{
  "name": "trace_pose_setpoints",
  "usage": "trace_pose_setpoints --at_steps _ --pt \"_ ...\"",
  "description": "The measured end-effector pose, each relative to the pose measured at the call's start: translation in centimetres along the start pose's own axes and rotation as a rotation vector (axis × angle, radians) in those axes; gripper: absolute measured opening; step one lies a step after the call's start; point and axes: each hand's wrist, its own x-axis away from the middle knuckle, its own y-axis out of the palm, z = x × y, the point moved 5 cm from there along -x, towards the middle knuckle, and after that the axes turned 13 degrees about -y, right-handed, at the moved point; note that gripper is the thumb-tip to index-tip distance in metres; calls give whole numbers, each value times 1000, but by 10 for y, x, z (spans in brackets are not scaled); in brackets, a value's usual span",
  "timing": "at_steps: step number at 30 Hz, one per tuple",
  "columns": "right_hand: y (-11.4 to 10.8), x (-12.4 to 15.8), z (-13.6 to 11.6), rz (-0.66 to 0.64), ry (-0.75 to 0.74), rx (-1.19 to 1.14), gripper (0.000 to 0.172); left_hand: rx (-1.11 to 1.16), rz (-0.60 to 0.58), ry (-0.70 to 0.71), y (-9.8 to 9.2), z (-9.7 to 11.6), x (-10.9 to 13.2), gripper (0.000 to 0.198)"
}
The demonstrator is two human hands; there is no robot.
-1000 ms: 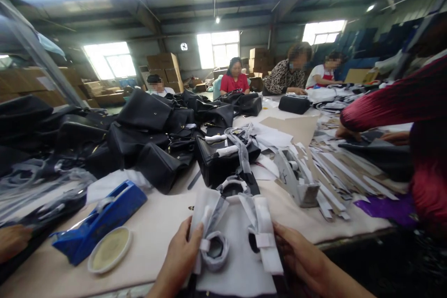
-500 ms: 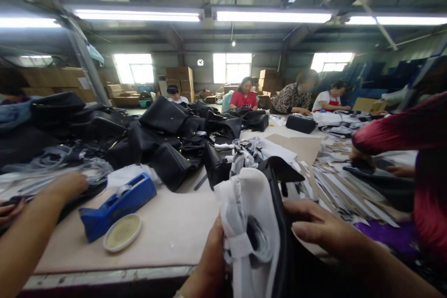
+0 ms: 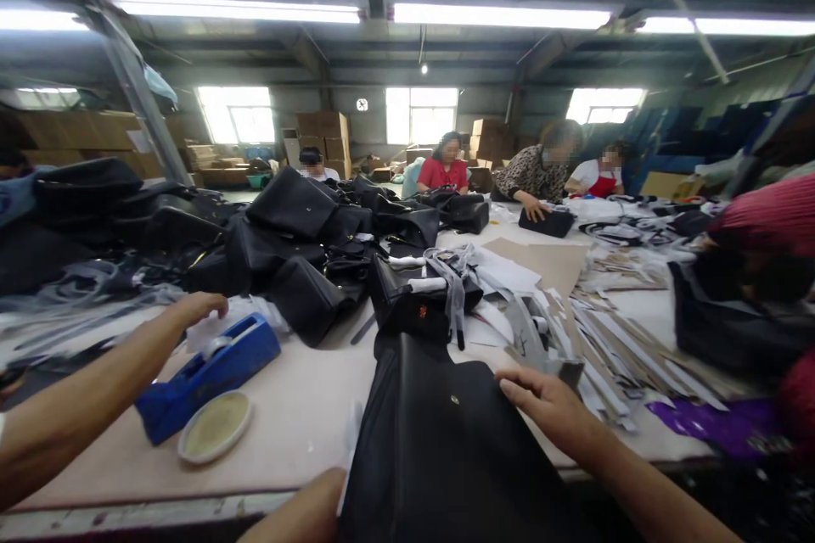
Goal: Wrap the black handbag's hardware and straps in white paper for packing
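Note:
A black bag (image 3: 458,441) with a small gold-coloured fitting on its smooth face is held up at the table's front edge. My left hand (image 3: 311,513) is at its lower left side, gripping it, with the fingers hidden behind. My right hand (image 3: 544,407) rests at the bag's upper right edge, fingers stretched out and touching it. A strip of white padding shows along the bag's left side. Just beyond lies another black bag (image 3: 398,297) with straps in clear wrapping (image 3: 455,280).
To the left stand a blue tape dispenser (image 3: 210,377) and a round shallow dish (image 3: 215,427). A co-worker's arm (image 3: 120,382) reaches towards the dispenser. Black bags (image 3: 293,204) are heaped behind. Cardboard strips (image 3: 630,339) and purple plastic (image 3: 713,424) lie right, near another co-worker in red.
The bag has been turned, so its black face shows instead of its white-padded side. My right hand has shifted to its edge. The co-worker's arm at left has reached towards the tape dispenser.

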Motion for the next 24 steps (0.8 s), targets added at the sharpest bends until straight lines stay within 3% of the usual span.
trace_pose_setpoints --at_steps 2,3,5,7,10,12,14,17,21,24 --pt "0 7 33 114 157 -78 60 -272 3 -21 -19 -11 -1 28" --pt "4 11 45 146 220 -146 65 -322 64 -47 -30 -15 -3 34" --pt "23 19 58 106 313 -394 69 -159 205 -126 -44 -20 -7 41" --pt "48 27 53 -26 395 -741 68 177 173 -171 -34 -17 -11 52" --pt "66 38 27 -118 504 -1069 63 544 -136 -175 12 6 -11 70" --pt "59 41 12 -72 520 -1066 60 672 -291 -176 39 23 -7 74" --pt "43 40 1 -19 488 -981 59 786 -360 -172 56 32 -4 75" --pt "17 33 -5 40 350 -852 73 878 -450 -194 71 27 -8 77" --pt "14 29 17 -3 279 -761 85 772 -369 -118 74 12 -23 66" --pt "29 33 43 -80 309 -743 82 481 -262 -69 55 21 -30 55"
